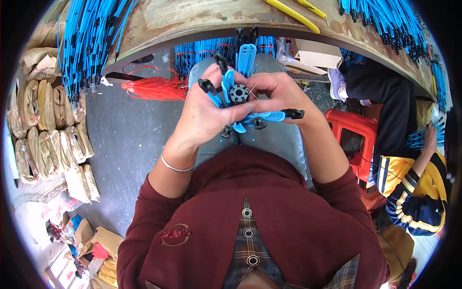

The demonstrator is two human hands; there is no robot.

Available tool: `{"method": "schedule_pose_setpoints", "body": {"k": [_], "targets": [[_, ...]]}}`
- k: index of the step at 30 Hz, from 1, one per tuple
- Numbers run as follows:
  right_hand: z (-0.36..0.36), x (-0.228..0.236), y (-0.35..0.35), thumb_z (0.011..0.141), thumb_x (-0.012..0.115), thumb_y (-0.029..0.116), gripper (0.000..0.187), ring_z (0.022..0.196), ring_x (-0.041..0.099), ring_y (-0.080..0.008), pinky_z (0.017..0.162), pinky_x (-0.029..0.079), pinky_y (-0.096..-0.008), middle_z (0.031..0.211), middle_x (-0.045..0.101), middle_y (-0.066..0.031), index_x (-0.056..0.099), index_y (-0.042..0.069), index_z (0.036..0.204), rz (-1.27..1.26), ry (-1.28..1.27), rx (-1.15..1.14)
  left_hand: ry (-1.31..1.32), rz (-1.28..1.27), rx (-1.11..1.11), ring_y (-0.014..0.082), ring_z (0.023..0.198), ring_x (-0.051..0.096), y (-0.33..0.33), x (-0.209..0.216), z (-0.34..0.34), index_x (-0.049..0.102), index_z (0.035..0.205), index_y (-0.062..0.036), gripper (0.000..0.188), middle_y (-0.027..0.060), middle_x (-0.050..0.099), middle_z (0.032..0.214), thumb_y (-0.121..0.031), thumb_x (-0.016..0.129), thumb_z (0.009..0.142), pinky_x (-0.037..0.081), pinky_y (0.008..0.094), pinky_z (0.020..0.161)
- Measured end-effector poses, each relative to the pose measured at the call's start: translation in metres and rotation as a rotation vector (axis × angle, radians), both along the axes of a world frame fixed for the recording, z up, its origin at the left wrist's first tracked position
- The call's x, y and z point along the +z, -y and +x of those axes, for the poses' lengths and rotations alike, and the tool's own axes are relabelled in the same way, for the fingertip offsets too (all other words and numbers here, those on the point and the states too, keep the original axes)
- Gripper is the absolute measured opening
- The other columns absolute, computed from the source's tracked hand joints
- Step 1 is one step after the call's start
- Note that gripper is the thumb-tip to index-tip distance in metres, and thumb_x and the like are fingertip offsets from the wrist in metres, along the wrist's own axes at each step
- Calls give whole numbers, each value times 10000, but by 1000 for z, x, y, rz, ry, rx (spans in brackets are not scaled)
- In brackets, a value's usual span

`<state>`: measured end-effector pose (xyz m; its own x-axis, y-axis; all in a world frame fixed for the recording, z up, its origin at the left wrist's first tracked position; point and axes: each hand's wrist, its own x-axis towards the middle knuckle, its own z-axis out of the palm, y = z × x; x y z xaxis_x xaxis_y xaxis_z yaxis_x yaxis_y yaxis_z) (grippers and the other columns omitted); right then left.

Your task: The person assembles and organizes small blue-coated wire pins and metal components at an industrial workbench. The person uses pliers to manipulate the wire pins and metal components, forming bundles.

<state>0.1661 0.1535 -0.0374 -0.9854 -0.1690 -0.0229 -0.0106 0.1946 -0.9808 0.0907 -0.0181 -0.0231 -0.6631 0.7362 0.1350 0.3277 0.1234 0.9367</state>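
Blue-armed black hub clamped between left hand, right hand, fingers curled shut.

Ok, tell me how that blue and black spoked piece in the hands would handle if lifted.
The spoked piece looks light: fingertips of the left hand and right hand carry it. Its thin blue arms probably flex rather than stay stiff. With arms splaying outward it likely snags, not rolls.
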Motion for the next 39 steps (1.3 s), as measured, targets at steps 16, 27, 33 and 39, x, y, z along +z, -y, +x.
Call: {"method": "schedule_pose_setpoints", "body": {"k": [16, 27, 33, 39], "targets": [[-7, 19, -5, 709, 685, 15, 177, 619, 472, -60, 580, 405, -198, 709, 521, 22, 543, 47, 809, 134, 109, -31, 324, 134, 189, 76, 661, 532, 3, -6, 12, 602, 801, -13, 166, 17, 593, 755, 8, 668, 650, 445, 216, 593], [-82, 72, -77, 783, 556, 349, 396, 857, 578, -349, 769, 451, -397, 904, 608, -199, 591, 6, 979, 1237, -828, -664, 369, 291, 43, 106, 666, 570, 21, -16, -3, 584, 767, -5, 133, 52, 622, 738, 37, 612, 644, 472, 244, 607], [-97, 58, -92, 805, 566, 299, 405, 870, 568, -373, 781, 449, -392, 963, 593, -213, 524, 3, 1079, 1209, -376, -412, 367, 315, -42, 132, 685, 580, 28, -15, 2, 568, 736, -12, 115, 69, 624, 740, 53, 592, 645, 479, 265, 630], [-32, 54, -54, 776, 660, 202, 544, 779, 565, -203, 651, 477, -262, 898, 540, -99, 399, 46, 1228, -252, -282, -375, 349, 287, -125, 119, 666, 572, 30, -15, -2, 585, 753, -17, 140, 51, 612, 728, 24, 672, 651, 465, 250, 622]]}}
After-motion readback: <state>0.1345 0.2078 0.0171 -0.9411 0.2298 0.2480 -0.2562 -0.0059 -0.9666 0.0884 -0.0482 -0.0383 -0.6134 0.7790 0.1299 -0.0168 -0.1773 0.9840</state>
